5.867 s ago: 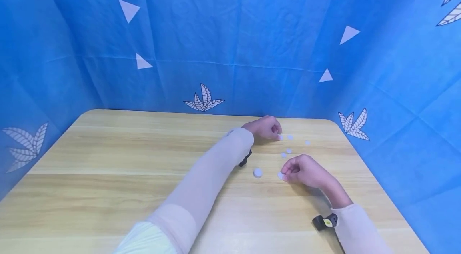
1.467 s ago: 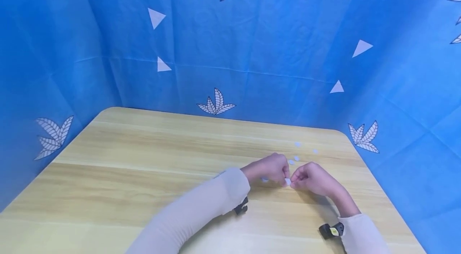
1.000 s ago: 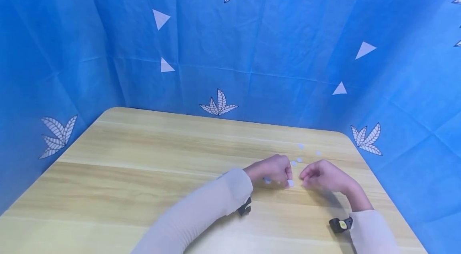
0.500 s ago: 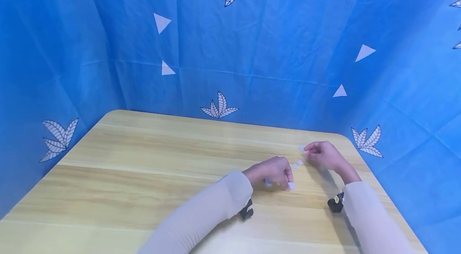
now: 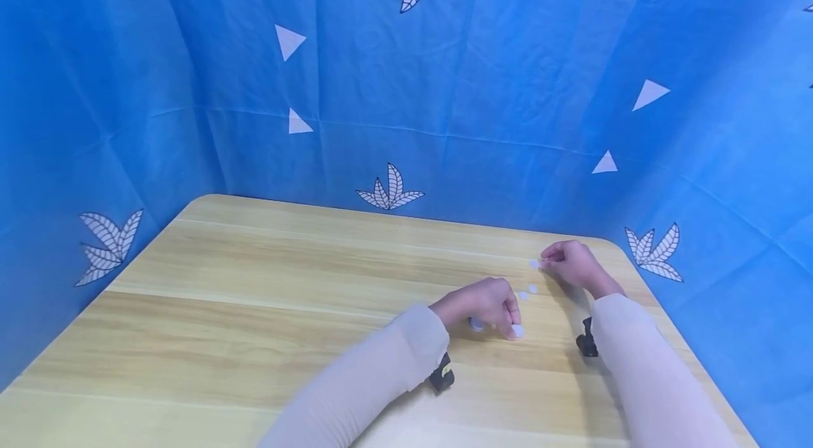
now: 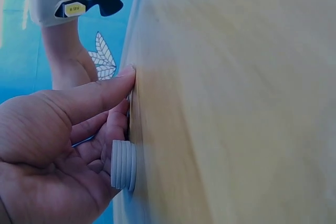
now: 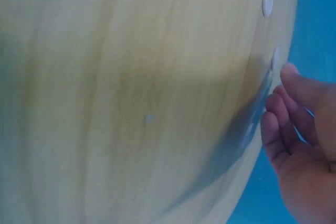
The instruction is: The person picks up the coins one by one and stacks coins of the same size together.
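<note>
My left hand is low over the table, pinching a white round disc at its fingertips. Under its palm stands a short stack of discs, partly covered in the head view. My right hand is at the far right of the table, fingers bent and fingertips right beside a flat white disc. In the right wrist view its thumb tip is close to a disc; I cannot tell whether anything is between thumb and fingers. Two more discs lie between the hands.
The wooden table has a rounded far edge close to the right hand. A blue curtain with leaf and triangle prints hangs behind and on both sides. Black wrist cameras sit at both sleeves.
Earlier the left hand was at a far disc; it came nearer and met the right hand around a disc, which the left kept. The right hand then moved away, to the far discs.
</note>
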{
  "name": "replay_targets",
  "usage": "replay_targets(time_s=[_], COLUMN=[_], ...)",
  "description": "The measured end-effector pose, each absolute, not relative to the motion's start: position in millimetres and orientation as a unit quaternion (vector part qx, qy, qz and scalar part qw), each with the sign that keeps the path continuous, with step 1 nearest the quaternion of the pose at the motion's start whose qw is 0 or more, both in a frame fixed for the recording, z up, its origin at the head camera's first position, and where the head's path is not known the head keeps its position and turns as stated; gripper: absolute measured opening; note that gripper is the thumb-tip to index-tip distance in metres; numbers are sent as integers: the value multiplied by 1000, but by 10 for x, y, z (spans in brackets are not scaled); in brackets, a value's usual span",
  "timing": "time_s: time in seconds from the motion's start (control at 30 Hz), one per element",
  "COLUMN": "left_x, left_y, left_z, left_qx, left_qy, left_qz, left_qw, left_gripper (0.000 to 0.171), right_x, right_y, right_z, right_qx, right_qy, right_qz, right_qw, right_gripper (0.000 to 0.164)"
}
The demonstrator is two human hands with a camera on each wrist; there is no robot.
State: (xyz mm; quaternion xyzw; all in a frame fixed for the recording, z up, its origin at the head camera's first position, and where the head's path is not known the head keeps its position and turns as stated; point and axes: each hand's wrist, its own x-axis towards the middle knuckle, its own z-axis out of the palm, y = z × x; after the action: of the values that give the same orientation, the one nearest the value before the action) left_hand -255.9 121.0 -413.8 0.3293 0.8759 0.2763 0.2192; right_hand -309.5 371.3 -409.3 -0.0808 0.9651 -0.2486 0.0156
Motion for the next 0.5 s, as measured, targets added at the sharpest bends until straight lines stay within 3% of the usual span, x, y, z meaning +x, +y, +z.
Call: replay_targets(time_s=[0.5], left_x=[-2550], left_y=[1222], left_z=[-4137], left_qx=[306], left_qy=[880], left_qz=[281], left_qw=[230], left_gripper=[17], right_x=[-3190], right_y=[3636], right_z=[-4030], right_qx=[-74], right_qy=[960], right_qz=[-246], right_qw=[115], right_gripper=[17])
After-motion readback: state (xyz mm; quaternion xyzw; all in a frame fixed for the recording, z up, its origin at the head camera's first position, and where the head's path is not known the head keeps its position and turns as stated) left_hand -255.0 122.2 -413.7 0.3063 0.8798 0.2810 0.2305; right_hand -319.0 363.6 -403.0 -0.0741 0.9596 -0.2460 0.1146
